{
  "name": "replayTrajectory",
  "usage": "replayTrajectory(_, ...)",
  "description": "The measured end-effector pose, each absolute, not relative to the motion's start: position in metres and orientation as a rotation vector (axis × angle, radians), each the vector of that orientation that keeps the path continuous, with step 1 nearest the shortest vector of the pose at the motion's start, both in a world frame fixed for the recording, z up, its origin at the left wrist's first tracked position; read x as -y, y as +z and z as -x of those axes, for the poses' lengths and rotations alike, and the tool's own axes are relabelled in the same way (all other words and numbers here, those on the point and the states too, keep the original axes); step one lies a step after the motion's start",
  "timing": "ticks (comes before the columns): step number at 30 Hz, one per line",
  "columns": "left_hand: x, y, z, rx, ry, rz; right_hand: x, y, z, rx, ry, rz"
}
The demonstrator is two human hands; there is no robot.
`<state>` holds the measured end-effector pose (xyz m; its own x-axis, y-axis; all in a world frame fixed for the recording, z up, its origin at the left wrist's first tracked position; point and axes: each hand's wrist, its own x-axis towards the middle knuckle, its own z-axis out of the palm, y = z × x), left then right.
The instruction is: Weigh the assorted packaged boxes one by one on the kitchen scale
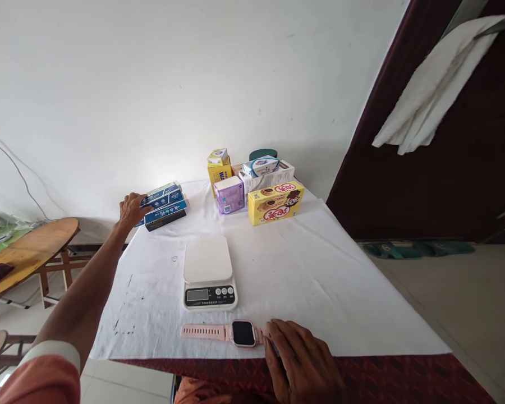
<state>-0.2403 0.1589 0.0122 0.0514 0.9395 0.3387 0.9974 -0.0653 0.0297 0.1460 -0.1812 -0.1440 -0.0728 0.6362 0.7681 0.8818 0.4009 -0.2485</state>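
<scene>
Right hand [303, 362]: pink watch [243, 333] just left | left hand [132, 209]: touching blue boxes [166, 214]

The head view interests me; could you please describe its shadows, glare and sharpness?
Head view: a thin, pale cable casts a faint shadow on the plain white wall; head view: the pink-strapped watch with a square black screen shows no strong glare; head view: the white rectangular kitchen scale looks reasonably sharp, though its smallest print is unreadable.

A coral-orange short sleeve [44, 381] ends in a white cuff [54, 348].
</scene>
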Motion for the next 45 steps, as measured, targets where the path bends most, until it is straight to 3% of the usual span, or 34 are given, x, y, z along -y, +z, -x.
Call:
replayTrajectory(18, -0.131, -0.005, 0.239, 2.087, -0.611, 1.929, 0.18, -0.14, -0.145, 1.841, -0.449, 1.289)
replayTrajectory(22, -0.103, -0.013, 0.227, 1.999, -0.852, 1.918, 0.181, -0.138, -0.144, 1.826, -0.449, 1.319)
replayTrajectory(26, -0.044, -0.038, 0.208, 1.92, -1.114, 2.304, 0.183, -0.138, -0.142, 1.823, -0.4, 1.346)
replayTrajectory(31, 0.019, -0.072, 0.17, 2.248, -1.382, 2.708, 0.185, -0.14, -0.143, 1.865, -0.355, 1.402)
replayTrajectory(36, 0.034, -0.094, 0.127, 2.428, -1.656, 2.647, 0.182, -0.14, -0.153, 1.921, -0.385, 1.398)
replayTrajectory(45, 0.049, -0.097, 0.099, 2.36, -1.677, 2.671, 0.163, -0.13, -0.168, 1.958, -0.353, 1.515)
